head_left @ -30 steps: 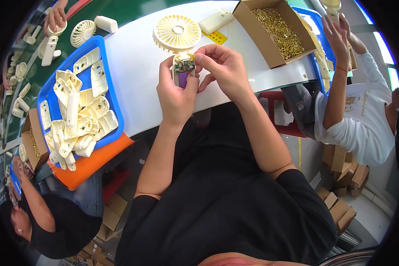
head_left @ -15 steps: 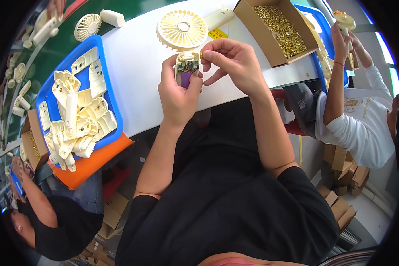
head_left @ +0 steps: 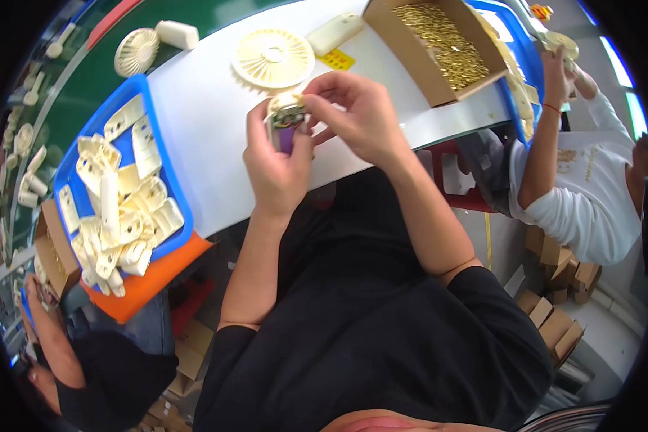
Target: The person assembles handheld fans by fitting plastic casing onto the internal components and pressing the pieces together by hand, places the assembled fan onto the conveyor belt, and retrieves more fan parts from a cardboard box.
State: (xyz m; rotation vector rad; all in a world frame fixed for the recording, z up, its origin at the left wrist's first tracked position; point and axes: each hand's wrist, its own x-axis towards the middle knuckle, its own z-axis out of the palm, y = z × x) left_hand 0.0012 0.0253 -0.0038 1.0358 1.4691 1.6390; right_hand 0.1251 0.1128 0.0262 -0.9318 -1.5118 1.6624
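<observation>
My left hand (head_left: 277, 176) wraps round an opened cream fan handle (head_left: 272, 114), held upright over the table's near edge. Inside it show a green circuit board (head_left: 289, 117) with thin wires and a purple block (head_left: 286, 140). My right hand (head_left: 360, 119) is closed in a pinch at the handle's top right edge. The small brass-coloured piece between its fingertips is mostly hidden now. Just beyond my hands lies a cream fan head (head_left: 273, 57) with radial slots, its cream handle part (head_left: 336, 34) pointing to the right.
At left a blue tray (head_left: 186, 205) holds several cream shells, on an orange sheet (head_left: 133, 297). A cardboard box (head_left: 403, 61) of brass-coloured pieces (head_left: 446, 50) stands at far right. Another fan (head_left: 137, 52) lies far left. Co-workers sit at right (head_left: 576, 194) and left (head_left: 115, 371).
My right fingertips have moved in against the handle's top edge with the small brass-coloured piece. Both hands and the handle sit slightly further left and lower in view.
</observation>
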